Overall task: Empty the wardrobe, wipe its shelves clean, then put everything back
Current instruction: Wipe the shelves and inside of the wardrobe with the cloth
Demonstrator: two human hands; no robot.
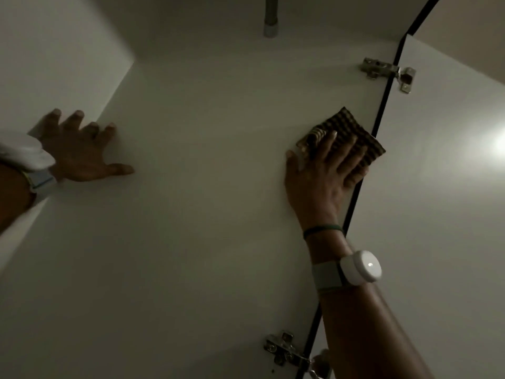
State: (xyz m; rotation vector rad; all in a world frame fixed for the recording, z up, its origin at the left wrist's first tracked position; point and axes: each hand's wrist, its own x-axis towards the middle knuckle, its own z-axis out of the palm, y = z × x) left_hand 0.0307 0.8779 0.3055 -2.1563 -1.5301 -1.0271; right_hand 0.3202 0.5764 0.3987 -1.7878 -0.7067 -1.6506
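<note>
**Cloth pressed flat to the wardrobe wall beside the door edge**

The right hand (325,173) lies flat on a dark checked cloth (347,124), its fingers (354,157) straight and slightly spread. They press the cloth against the white inner panel (205,201) of the wardrobe, not curled round it. The cloth sits at the panel's right edge, touching the black gap where the open door (442,201) hangs, between the upper hinge (388,71) and the lower hinge (287,348) and nearer the upper one. It looks folded and roughly square, set like a diamond with one corner pointing up toward the upper hinge. No clear long axis shows, since the hand covers its lower part.

The left hand (79,151) rests open on the same panel, well apart at the far left, with fingers spread and holding nothing. A hanging rod (270,17) ends at the top of the panel.
</note>
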